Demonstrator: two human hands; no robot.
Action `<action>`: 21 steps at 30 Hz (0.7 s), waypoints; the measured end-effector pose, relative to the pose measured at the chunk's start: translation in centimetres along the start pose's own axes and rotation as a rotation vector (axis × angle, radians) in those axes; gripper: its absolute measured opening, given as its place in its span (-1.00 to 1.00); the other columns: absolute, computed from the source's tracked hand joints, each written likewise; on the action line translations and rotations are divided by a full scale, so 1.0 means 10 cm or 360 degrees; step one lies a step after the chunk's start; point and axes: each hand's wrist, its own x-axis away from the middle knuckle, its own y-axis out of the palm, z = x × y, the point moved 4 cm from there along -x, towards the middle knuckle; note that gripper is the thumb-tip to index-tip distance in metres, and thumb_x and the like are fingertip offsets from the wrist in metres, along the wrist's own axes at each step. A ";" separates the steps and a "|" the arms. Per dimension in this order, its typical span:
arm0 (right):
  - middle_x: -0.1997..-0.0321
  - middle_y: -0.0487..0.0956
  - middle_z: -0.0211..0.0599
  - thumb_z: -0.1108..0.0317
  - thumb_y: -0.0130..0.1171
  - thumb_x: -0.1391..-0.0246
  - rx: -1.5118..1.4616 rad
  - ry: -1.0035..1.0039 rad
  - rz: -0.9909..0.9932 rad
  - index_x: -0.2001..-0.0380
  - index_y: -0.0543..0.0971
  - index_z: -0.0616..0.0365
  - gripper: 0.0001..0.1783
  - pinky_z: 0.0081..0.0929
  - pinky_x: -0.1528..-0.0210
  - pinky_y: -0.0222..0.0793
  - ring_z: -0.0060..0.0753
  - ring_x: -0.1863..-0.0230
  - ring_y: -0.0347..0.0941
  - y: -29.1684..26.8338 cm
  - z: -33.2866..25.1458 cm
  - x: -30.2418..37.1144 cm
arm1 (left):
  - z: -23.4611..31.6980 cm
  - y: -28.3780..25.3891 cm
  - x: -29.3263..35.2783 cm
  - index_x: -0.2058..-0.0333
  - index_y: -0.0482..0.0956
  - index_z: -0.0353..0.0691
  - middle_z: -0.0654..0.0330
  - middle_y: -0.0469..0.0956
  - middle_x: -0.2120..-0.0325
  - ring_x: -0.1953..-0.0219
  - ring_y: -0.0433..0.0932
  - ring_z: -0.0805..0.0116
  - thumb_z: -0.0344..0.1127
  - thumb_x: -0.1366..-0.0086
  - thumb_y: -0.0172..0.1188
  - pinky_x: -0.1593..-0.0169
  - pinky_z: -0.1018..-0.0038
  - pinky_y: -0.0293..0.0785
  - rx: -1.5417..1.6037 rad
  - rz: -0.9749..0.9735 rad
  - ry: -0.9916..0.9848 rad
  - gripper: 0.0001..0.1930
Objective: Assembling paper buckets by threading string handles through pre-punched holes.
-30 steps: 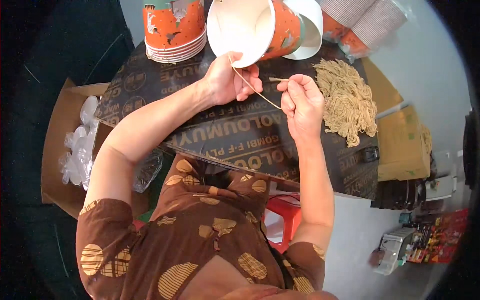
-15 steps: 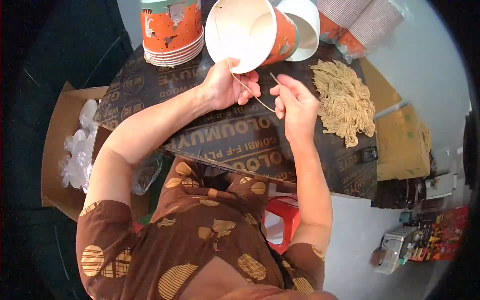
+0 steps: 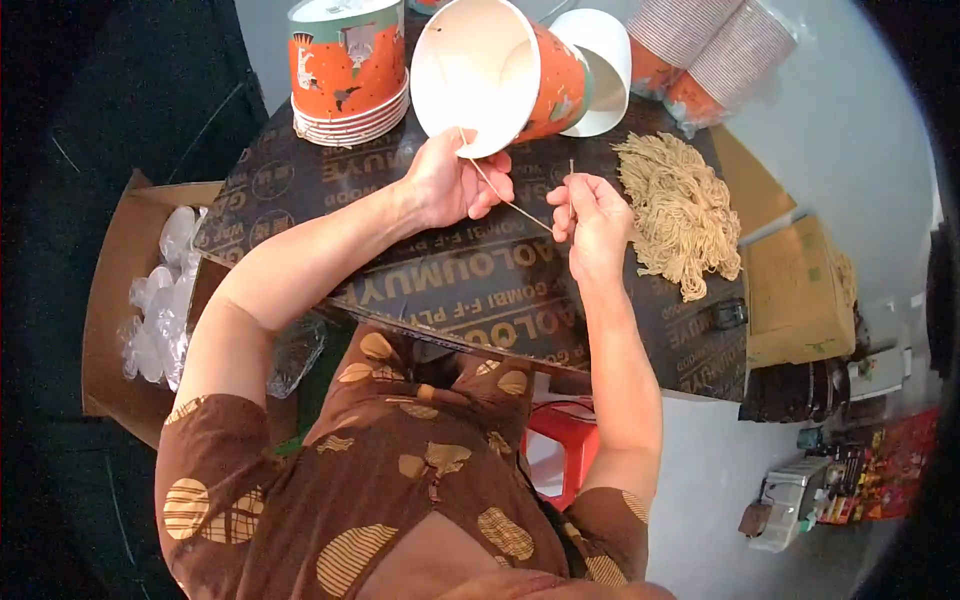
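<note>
A large orange paper bucket (image 3: 560,85) with a white inside lies tipped on its side, its mouth turned toward me. My left hand (image 3: 455,183) grips the lower rim, thumb at the inner edge and fingers curled outside. A thin tan cord (image 3: 510,203) runs from beneath that thumb over the rim, slanting down to my right hand (image 3: 597,215). There the fingers are closed in a pinch on the cord, with a short stiff-looking tip sticking up above them. A small dark hole shows near the bucket's upper rim.
Stacked orange buckets (image 3: 345,75) stand at the far left, and a white-mouthed bucket (image 3: 603,95) lies behind mine. Wrapped bucket stacks (image 3: 715,50) are at the far right. A heap of tan cords (image 3: 685,215) lies beside my right hand. Cardboard boxes (image 3: 800,295) flank the dark printed board (image 3: 440,270).
My right hand has drawn slightly down, and the cord between the hands is straighter. The tip in the right fingers now points upright instead of leaning left. My left hand keeps its grip.
</note>
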 end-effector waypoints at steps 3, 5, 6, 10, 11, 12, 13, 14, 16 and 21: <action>0.55 0.50 -0.35 0.38 0.08 -0.18 0.0117 -0.0091 0.0044 0.42 0.49 0.25 -0.85 -0.71 0.68 0.17 -0.71 0.69 0.25 0.07 -0.05 0.04 | -0.03 0.00 -0.01 0.43 0.42 -0.37 -0.24 0.52 0.60 0.74 0.37 0.17 -0.08 -0.25 -0.30 0.69 0.36 0.24 -0.0025 0.0063 -0.0037 -0.55; 0.56 0.49 -0.39 0.39 0.09 -0.18 0.0170 -0.0242 0.0045 0.43 0.48 0.25 -0.85 -0.72 0.67 0.17 -0.73 0.68 0.26 0.12 -0.06 0.08 | -0.06 0.00 -0.02 0.43 0.43 -0.37 -0.24 0.52 0.61 0.75 0.38 0.17 -0.09 -0.26 -0.31 0.69 0.37 0.26 -0.0013 0.0068 -0.0082 -0.55; 0.57 0.48 -0.42 0.40 0.09 -0.18 0.0229 -0.0393 0.0046 0.44 0.48 0.24 -0.85 -0.74 0.67 0.16 -0.75 0.67 0.27 0.14 -0.09 0.10 | -0.07 0.01 -0.01 0.43 0.43 -0.37 -0.24 0.52 0.61 0.75 0.38 0.17 -0.09 -0.26 -0.31 0.69 0.37 0.26 -0.0020 0.0067 -0.0088 -0.55; 0.60 0.49 -0.49 0.57 0.16 -0.06 0.0411 -0.0765 0.0181 0.43 0.48 0.27 -0.95 -0.73 0.53 0.32 -0.76 0.58 0.38 0.18 -0.11 0.17 | -0.12 0.03 -0.01 0.45 0.45 -0.37 -0.25 0.53 0.60 0.73 0.43 0.17 -0.08 -0.25 -0.28 0.68 0.39 0.32 0.0015 0.0040 -0.0135 -0.55; 0.60 0.49 -0.49 0.56 0.17 -0.05 0.0495 -0.0839 0.0182 0.43 0.48 0.28 -0.94 -0.71 0.51 0.33 -0.76 0.58 0.39 0.20 -0.13 0.21 | -0.14 0.02 0.00 0.45 0.45 -0.37 -0.25 0.53 0.59 0.72 0.44 0.17 -0.08 -0.25 -0.29 0.67 0.40 0.33 0.0012 0.0042 -0.0151 -0.54; 0.60 0.49 -0.49 0.56 0.18 -0.04 0.0580 -0.0912 0.0181 0.43 0.49 0.28 -0.94 -0.70 0.50 0.35 -0.76 0.58 0.39 0.22 -0.14 0.23 | -0.15 0.02 0.00 0.45 0.45 -0.38 -0.25 0.53 0.59 0.72 0.45 0.17 -0.08 -0.26 -0.29 0.67 0.40 0.35 0.0010 0.0045 -0.0167 -0.54; 0.63 0.48 -0.48 0.57 0.22 0.02 0.0653 -0.1024 0.0191 0.46 0.47 0.25 -0.89 -0.65 0.52 0.37 -0.71 0.61 0.40 0.25 -0.18 0.25 | -0.16 0.02 0.01 0.45 0.45 -0.38 -0.25 0.53 0.59 0.72 0.45 0.17 -0.08 -0.26 -0.29 0.67 0.40 0.35 0.0008 0.0051 -0.0176 -0.54; 0.63 0.48 -0.48 0.57 0.22 0.02 0.0655 -0.1018 0.0206 0.46 0.47 0.25 -0.89 -0.65 0.52 0.37 -0.71 0.61 0.40 0.24 -0.19 0.26 | -0.16 0.04 0.00 0.45 0.45 -0.38 -0.24 0.54 0.59 0.71 0.46 0.17 -0.08 -0.26 -0.29 0.66 0.40 0.36 -0.0002 0.0061 -0.0177 -0.54; 0.66 0.45 -0.46 0.60 0.24 0.07 0.0847 -0.1341 0.0219 0.49 0.45 0.23 -0.85 -0.62 0.54 0.37 -0.64 0.64 0.41 0.26 -0.28 0.31 | -0.18 0.08 -0.01 0.45 0.46 -0.38 -0.24 0.54 0.59 0.71 0.47 0.17 -0.08 -0.26 -0.29 0.66 0.41 0.37 -0.0013 0.0070 -0.0190 -0.54; 0.69 0.41 -0.44 0.64 0.22 0.11 0.0946 -0.1454 0.0195 0.51 0.40 0.20 -0.81 -0.58 0.58 0.37 -0.56 0.68 0.41 0.30 -0.33 0.33 | -0.18 0.09 0.00 0.45 0.46 -0.38 -0.21 0.55 0.59 0.71 0.48 0.18 -0.09 -0.27 -0.31 0.65 0.43 0.38 -0.0037 0.0084 -0.0184 -0.53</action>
